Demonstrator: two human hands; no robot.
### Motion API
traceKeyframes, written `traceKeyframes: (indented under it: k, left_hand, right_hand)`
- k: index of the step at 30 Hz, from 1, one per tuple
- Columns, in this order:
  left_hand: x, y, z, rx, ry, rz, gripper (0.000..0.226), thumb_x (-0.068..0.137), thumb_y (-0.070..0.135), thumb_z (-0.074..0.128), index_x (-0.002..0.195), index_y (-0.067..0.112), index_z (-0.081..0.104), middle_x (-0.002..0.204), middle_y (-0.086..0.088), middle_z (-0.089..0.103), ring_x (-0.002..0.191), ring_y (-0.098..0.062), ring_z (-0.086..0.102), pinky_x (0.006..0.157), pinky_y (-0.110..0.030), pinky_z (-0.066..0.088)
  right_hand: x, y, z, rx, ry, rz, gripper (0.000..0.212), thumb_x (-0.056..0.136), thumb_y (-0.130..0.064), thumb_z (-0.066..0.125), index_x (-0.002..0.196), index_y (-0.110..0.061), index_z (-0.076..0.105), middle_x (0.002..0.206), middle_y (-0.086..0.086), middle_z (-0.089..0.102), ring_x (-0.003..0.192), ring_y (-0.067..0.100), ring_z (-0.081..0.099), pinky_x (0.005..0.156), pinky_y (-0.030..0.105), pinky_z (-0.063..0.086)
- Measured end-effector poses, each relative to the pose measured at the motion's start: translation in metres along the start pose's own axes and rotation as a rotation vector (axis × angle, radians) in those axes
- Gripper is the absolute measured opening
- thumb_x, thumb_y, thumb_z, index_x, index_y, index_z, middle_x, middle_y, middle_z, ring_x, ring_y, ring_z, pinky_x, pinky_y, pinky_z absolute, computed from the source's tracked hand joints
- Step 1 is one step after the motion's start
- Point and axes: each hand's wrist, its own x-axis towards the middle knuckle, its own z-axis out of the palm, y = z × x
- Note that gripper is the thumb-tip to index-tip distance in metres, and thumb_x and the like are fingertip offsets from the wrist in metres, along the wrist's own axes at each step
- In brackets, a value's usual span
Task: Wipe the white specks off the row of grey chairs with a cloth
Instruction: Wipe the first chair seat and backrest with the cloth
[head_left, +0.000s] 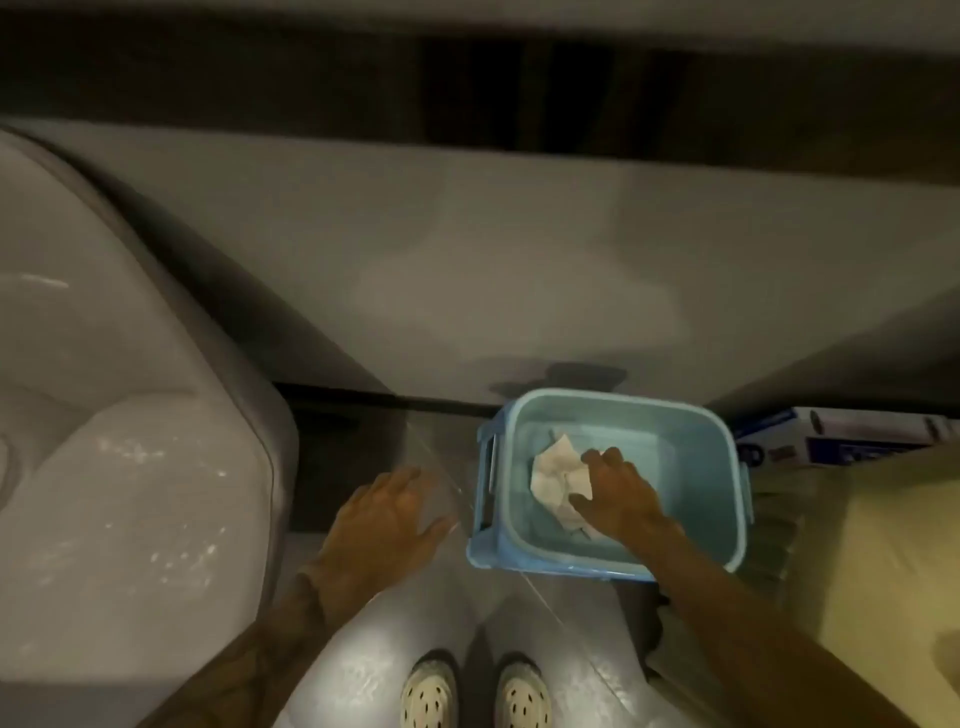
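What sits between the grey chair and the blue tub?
Head view: only the left hand, open above bare floor, between the grey chair and the blue tub.

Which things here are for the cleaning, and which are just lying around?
For the job: cloth, blue tub, grey chair with white specks, right hand grabbing the cloth.
Just lying about: box beside the tub.

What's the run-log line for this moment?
right hand: grips cloth in blue tub | left hand: open, beside tub | grey chair: specks unwiped
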Motion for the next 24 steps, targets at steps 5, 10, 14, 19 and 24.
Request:
traceKeyframes:
  k: [5, 10, 14, 19, 24]
  left_hand:
    - [0.025, -0.019, 0.028, 0.008, 0.005, -0.018, 0.066, 0.100, 0.060, 0.054, 0.156, 0.029, 0.039, 0.152, 0.008, 0.047, 0.136, -0.016, 0.048, 0.113, -0.035, 0.039]
    - [0.024, -0.014, 0.037, -0.030, -0.002, -0.042, 0.066, 0.100, 0.059, 0.053, 0.156, 0.026, 0.040, 0.153, 0.004, 0.047, 0.138, -0.018, 0.047, 0.114, -0.037, 0.037]
    - [-0.001, -0.002, 0.016, -0.048, 0.003, -0.057, 0.063, 0.101, 0.059, 0.052, 0.154, 0.027, 0.041, 0.152, 0.005, 0.048, 0.137, -0.018, 0.048, 0.112, -0.035, 0.038]
    - [-0.058, 0.015, -0.047, -0.075, 0.005, -0.074, 0.066, 0.102, 0.057, 0.051, 0.157, 0.024, 0.038, 0.156, 0.002, 0.045, 0.140, -0.020, 0.044, 0.115, -0.038, 0.035]
    - [-0.119, 0.003, -0.106, -0.066, 0.078, -0.067, 0.070, 0.102, 0.060, 0.046, 0.161, 0.027, 0.032, 0.160, 0.003, 0.039, 0.144, -0.021, 0.040, 0.119, -0.037, 0.032]
  right_hand:
    - [0.033, -0.003, 0.032, 0.031, -0.019, 0.072, 0.055, 0.095, -0.035, 0.061, 0.140, -0.015, 0.036, 0.140, 0.012, 0.038, 0.126, 0.030, 0.048, 0.101, 0.041, 0.047]
    - [0.033, -0.004, 0.045, 0.087, 0.053, 0.038, 0.038, 0.098, -0.024, 0.055, 0.133, -0.015, 0.043, 0.129, 0.013, 0.047, 0.116, 0.032, 0.055, 0.097, 0.039, 0.047]
    - [-0.002, -0.006, 0.016, 0.128, 0.112, 0.005, 0.036, 0.097, -0.028, 0.058, 0.128, -0.015, 0.047, 0.122, 0.012, 0.051, 0.108, 0.032, 0.058, 0.091, 0.039, 0.048]
    - [-0.076, -0.037, -0.046, 0.204, 0.220, -0.040, 0.034, 0.096, -0.033, 0.059, 0.124, -0.015, 0.050, 0.117, 0.011, 0.052, 0.102, 0.033, 0.058, 0.085, 0.039, 0.048]
    - [-0.150, -0.111, -0.079, 0.251, 0.303, -0.112, 0.031, 0.098, -0.037, 0.056, 0.122, -0.019, 0.051, 0.114, 0.007, 0.053, 0.097, 0.028, 0.059, 0.080, 0.035, 0.047]
